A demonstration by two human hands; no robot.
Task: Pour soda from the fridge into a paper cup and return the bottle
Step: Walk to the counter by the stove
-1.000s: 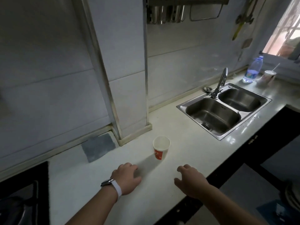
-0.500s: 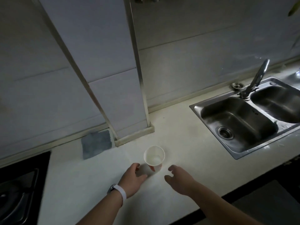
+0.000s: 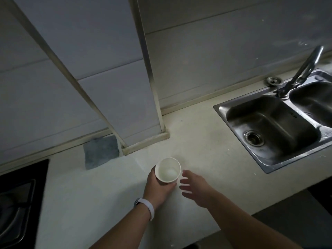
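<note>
From the head camera, looking down on a pale kitchen countertop [image 3: 86, 198], the paper cup [image 3: 168, 170] sits near the middle of the view, in front of the foot of a tiled wall column [image 3: 115, 97]. Its open mouth faces up toward the camera, so the white inside and bottom show. The left hand [image 3: 158, 190] grips the cup from below and from the left, with the thumb up the left side and the fingers curled round the lower wall. Whether the cup's base rests on the counter or is lifted off it cannot be told, since the hand hides it. A white wristband [image 3: 150, 208] circles the left wrist. The right hand [image 3: 195, 190] holds nothing. Its fingers are spread and loosely straight, with the tips just beside the cup's right side, and contact with the cup cannot be made out. To the right, well apart from the cup, a stainless double sink [image 3: 221, 110] is set into the counter, with a round drain [image 3: 253, 138] in the nearer basin and a faucet [image 3: 305, 69] rising behind the divider. A small round metal fitting [image 3: 274, 81] lies on the counter by the wall behind the sink. A grey patch [image 3: 101, 152] sits left of the column's foot, and a black gas stove [image 3: 17, 209] fills the lower left corner.
</note>
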